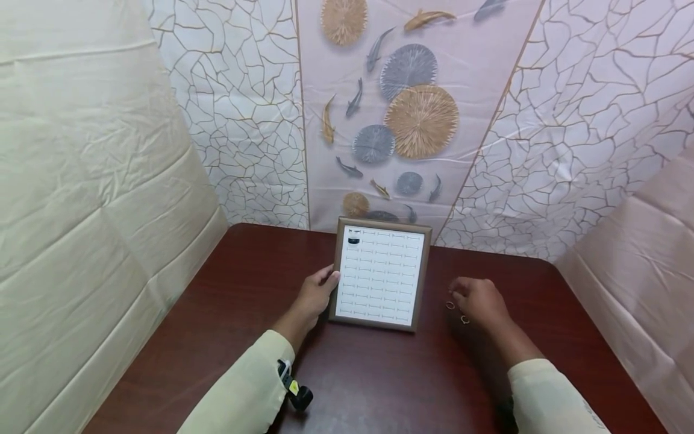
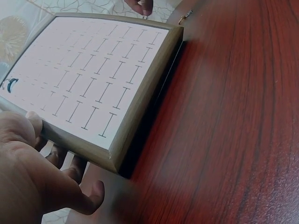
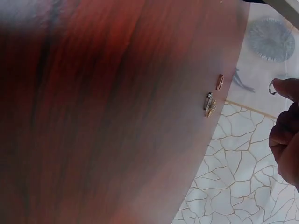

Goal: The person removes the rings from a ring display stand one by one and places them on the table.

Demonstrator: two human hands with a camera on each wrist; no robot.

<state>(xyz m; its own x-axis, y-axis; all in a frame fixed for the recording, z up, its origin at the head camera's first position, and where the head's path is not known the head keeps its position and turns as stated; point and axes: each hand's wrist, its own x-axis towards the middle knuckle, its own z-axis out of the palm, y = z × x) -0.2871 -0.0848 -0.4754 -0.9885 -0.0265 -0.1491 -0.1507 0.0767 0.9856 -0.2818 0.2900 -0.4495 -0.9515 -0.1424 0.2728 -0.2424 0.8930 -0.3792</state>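
My left hand grips the left edge of a framed white display board marked with rows of short slits, its thumb on the frame. The board leans back, its top edge toward the wall. A dark ring sits at the board's upper left corner, close to a smaller silvery piece. To the right of the board, my right hand hovers over the table; in the right wrist view its fingertips pinch a small silvery ring. Below it lie a gold-toned ring and a cluster of rings.
The dark red wooden table meets a patterned cloth wall at the back. Cream cloth hangs at both sides. A black device is strapped to the left sleeve.
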